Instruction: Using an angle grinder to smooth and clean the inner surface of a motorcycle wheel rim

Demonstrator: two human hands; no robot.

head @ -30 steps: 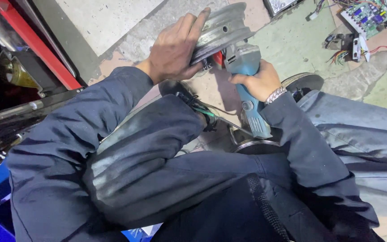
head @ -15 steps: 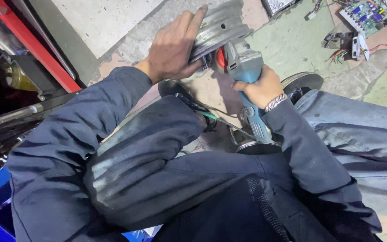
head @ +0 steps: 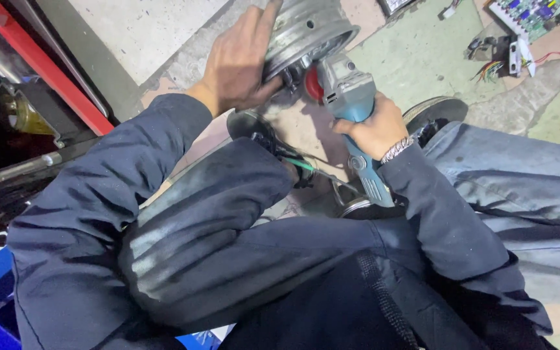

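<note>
Since half a second ago, little has shifted — the blue angle grinder [head: 351, 104] stays pressed by its red disc against the grey metal wheel rim [head: 306, 29]. Left hand [head: 238, 61] spreads its fingers over the rim's outer face, steadying it above the concrete floor [head: 416, 58]. Right hand [head: 374, 129] wraps the grinder's body tightly. A green circuit board [head: 529, 13] — possibly loose electronics — lies well apart.
</note>
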